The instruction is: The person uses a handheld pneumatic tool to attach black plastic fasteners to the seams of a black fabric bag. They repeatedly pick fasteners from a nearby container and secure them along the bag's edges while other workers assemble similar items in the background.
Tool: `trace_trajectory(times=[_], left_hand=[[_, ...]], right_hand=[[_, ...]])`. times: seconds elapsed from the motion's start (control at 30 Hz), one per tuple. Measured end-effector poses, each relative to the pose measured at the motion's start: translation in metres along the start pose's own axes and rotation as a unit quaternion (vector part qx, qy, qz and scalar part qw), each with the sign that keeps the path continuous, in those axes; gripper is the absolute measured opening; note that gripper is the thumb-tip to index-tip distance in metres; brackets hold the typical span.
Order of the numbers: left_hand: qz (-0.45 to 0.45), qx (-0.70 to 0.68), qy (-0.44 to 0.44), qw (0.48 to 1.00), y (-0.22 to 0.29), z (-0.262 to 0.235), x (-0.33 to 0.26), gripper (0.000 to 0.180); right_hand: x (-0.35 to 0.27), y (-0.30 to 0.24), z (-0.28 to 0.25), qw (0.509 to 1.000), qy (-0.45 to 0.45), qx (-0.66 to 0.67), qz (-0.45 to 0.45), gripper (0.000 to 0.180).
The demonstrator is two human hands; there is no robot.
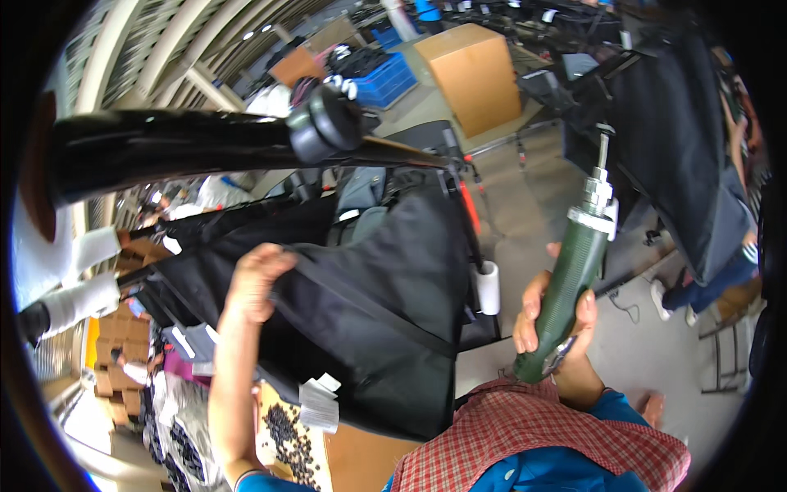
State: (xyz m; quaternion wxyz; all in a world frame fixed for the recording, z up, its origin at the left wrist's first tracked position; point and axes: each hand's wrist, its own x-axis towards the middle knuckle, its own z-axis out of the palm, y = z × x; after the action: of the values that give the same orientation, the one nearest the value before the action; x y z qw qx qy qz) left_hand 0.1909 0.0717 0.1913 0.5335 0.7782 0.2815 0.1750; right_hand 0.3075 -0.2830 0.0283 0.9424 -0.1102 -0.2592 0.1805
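A green power screwdriver (567, 283) stands nearly upright in my right hand (531, 316), its long bit (604, 152) pointing up and away. My right fingers and thumb wrap round its lower body. On the left, my left hand (258, 279) has its fingers curled together at the upper edge of a large black fabric panel (369, 303). A white label (320, 406) hangs from the panel's lower part. Above my left hand runs a thick glossy black tube (180, 152) with a round black cap (324, 123). The bit is apart from the tube.
Loose small black parts (287, 435) lie on a surface below the panel. White wrapping covers tube ends (90, 299) at the left and another post (488, 287). Further off are a cardboard box (471, 78), a blue crate (385, 82) and another black fabric piece (672, 156) near people.
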Motion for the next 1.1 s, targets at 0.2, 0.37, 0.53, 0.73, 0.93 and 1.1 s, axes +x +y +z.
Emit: trace_trajectory(times=[0.2, 0.37, 0.53, 0.73, 0.93, 1.1], left_hand=[[0.219, 0.108, -0.097, 0.965, 0.162, 0.11, 0.011, 0.013], [0.346, 0.229, -0.346, 0.841, 0.227, 0.168, 0.007, 0.012], [0.23, 0.353, -0.423, 0.802, 0.25, 0.169, -0.02, 0.007], [0.216, 0.316, -0.492, 0.781, 0.254, 0.167, -0.029, 0.028], [0.315, 0.145, -0.447, 0.825, 0.226, 0.161, -0.014, 0.052], [0.411, -0.156, -0.316, 0.841, 0.173, 0.146, -0.012, 0.046]], right_hand=[[-0.007, -0.026, 0.009, 0.987, 0.067, -0.123, -0.08, 0.068], [-0.014, -0.033, 0.025, 0.978, 0.046, -0.189, -0.075, 0.074], [-0.006, -0.036, 0.032, 0.969, 0.037, -0.226, -0.093, 0.074], [0.049, -0.051, 0.063, 0.969, 0.022, -0.227, -0.098, 0.068], [0.109, -0.023, 0.103, 0.977, -0.091, -0.175, -0.078, 0.057], [0.11, -0.006, 0.11, 0.974, -0.152, -0.156, -0.064, 0.056]])
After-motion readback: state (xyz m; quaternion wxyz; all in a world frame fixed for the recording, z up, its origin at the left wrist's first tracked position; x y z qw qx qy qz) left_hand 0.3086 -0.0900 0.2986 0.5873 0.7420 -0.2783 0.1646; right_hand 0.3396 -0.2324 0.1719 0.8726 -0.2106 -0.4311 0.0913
